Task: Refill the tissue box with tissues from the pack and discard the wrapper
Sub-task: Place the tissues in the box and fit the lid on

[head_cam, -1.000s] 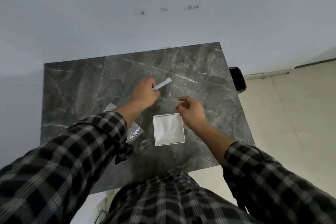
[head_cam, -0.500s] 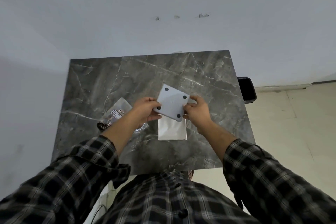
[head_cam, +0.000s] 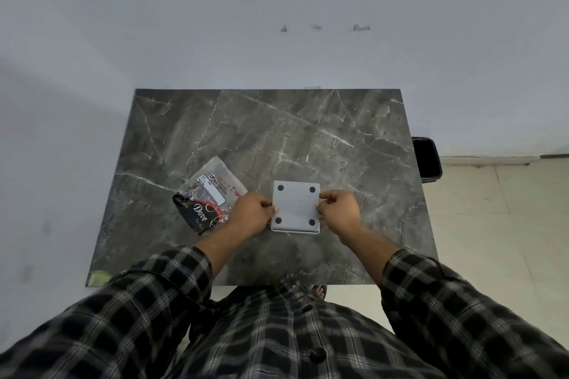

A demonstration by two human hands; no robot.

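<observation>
Crinkly plastic is what we meet first on the left: the wrapper (head_cam: pixel 207 197), black at its near end and clear at the far end with a white label, lies flattened on the dark marbled surface (head_cam: pixel 308 132), and we judge it empty or nearly so, light and slippery, easy to bunch up in one hand. Just beside it, our left hand (head_cam: pixel 251 215) pinches the left edge of the tissue box (head_cam: pixel 295 206) with narrow fingers. The box sits in the near middle of the surface with its underside up, showing a pale panel with four dark round feet at the corners; a thin white rim peeks out along its near edge. We judge it a rigid, light plastic shell, smooth enough to slip, so the side edges are the sensible hold. We cannot see inside it, so whether tissues fill it we cannot tell. Our right hand (head_cam: pixel 337 212) grips the opposite edge, fingers likewise closed on it. Beyond the surface's right edge stands a black bin (head_cam: pixel 426 160) on the floor, its contents not visible, a likely place for the wrapper.
</observation>
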